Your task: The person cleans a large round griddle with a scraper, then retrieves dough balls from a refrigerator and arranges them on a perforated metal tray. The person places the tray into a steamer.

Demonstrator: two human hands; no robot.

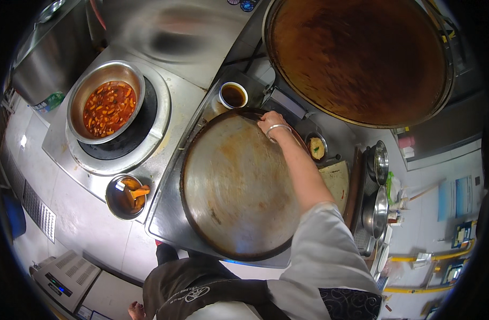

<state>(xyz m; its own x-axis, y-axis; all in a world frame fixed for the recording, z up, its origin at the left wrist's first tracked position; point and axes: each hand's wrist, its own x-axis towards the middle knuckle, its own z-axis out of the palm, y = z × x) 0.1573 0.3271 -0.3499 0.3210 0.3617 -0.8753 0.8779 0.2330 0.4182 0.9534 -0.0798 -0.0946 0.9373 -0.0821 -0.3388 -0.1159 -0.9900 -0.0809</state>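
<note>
A wide round metal pan (236,180) with a dark, scorched rim lies before me, its surface streaked with brown stains. My right hand (273,122), a silver bangle at the wrist, has its fingers curled on the pan's far rim; the fingertips are partly hidden. Just beyond that rim stands a white-rimmed cup of dark liquid (233,96). To the right of my forearm, a small metal bowl (317,147) holds a pale yellow food with a green bit on it. My left hand (136,311) hangs low beside my apron, mostly hidden, and whether it holds anything is unclear.
A large round brown-coated plate (360,56) looms at upper right. On the left burner (158,138), a steel basin (78,116) holds red stew. A bowl (115,214) with an orange-handled utensil sits near the counter edge. Several steel bowls (376,212) line the right side.
</note>
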